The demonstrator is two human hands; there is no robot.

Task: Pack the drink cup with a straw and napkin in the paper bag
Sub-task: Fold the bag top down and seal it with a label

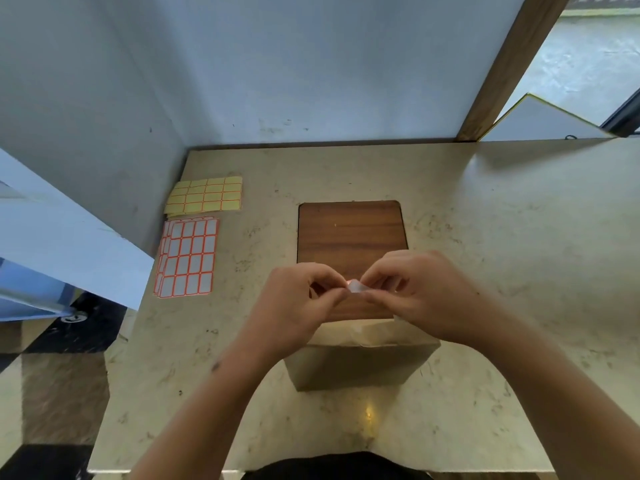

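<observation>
A brown paper bag (360,362) stands on the counter right in front of me, its top folded over. The cup, straw and napkin are hidden from view. Just above the bag's top, my left hand (298,299) and my right hand (415,292) meet fingertip to fingertip. Between them they pinch a small white sticker label (356,287) with a red edge. Both hands have their fingers curled around it.
A sheet of white labels with red borders (188,258) and a yellow label sheet (206,195) lie at the counter's left. A wooden inset panel (349,233) sits behind the bag. White walls close the back and left; the counter (502,237) stretches to the right.
</observation>
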